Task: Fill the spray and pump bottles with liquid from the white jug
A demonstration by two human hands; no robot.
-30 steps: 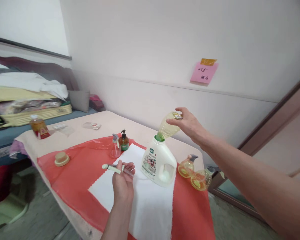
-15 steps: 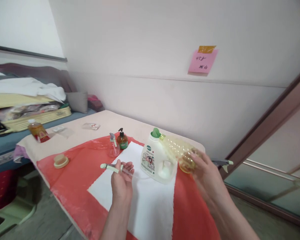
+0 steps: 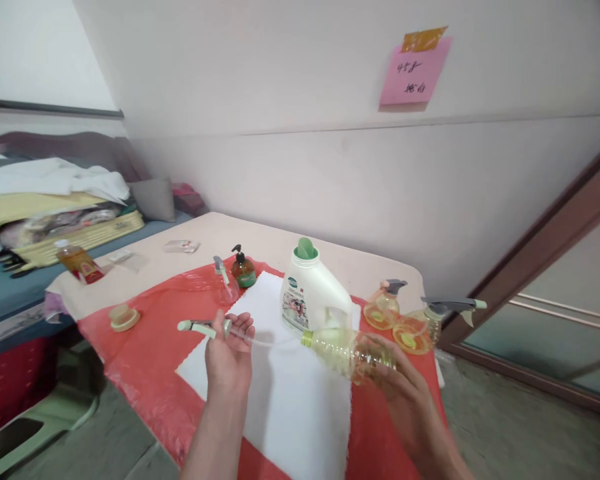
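Watching remotely, I have my right grip [image 3: 400, 381] clasping a sideways yellow bottle [image 3: 336, 349] — left grip [image 3: 227, 363] thumb-pinning a trigger sprayer [image 3: 196, 327].

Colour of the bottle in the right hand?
The bottle is see-through pale yellow, best seen in the head view.

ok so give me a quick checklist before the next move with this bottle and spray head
1. Yellow-tinted bottle gripped by the right hand: ok.
2. Bottle upright: not ok, tipped over nearly level, mouth towards the left hand.
3. Spray head held by the left hand: ok.
4. Spray head fitted on the bottle: not ok, apart.
5. Tip of the tube inside the bottle's mouth: cannot tell.
6. White jug standing upright: ok.
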